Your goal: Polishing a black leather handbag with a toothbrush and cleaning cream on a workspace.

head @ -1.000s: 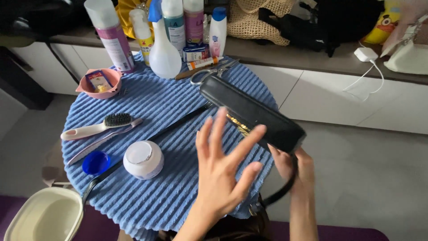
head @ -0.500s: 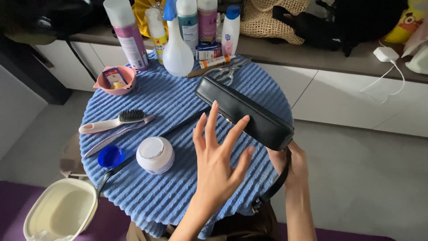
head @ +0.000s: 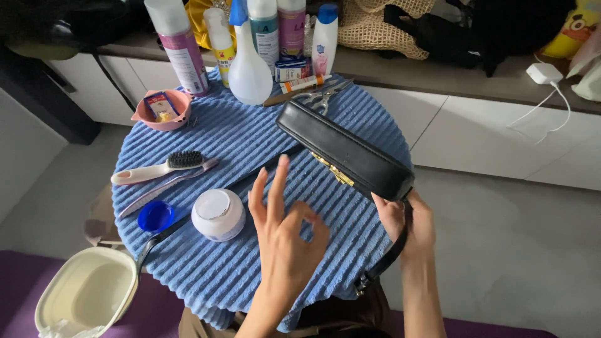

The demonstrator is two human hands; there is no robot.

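Currently right hand [head: 410, 222] grips black handbag [head: 344, 150] end, fingers wrapped; left hand [head: 285, 241] hovers over bench [head: 250, 138], fingers spread.

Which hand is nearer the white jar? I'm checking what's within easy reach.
Left. The left hand hovers just right of the white jar, not touching it; the right hand is farther right, gripping the black bag.

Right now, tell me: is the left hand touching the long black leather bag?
No: the left hand hovers with fingers spread above the blue ribbed cloth, apart from the bag.
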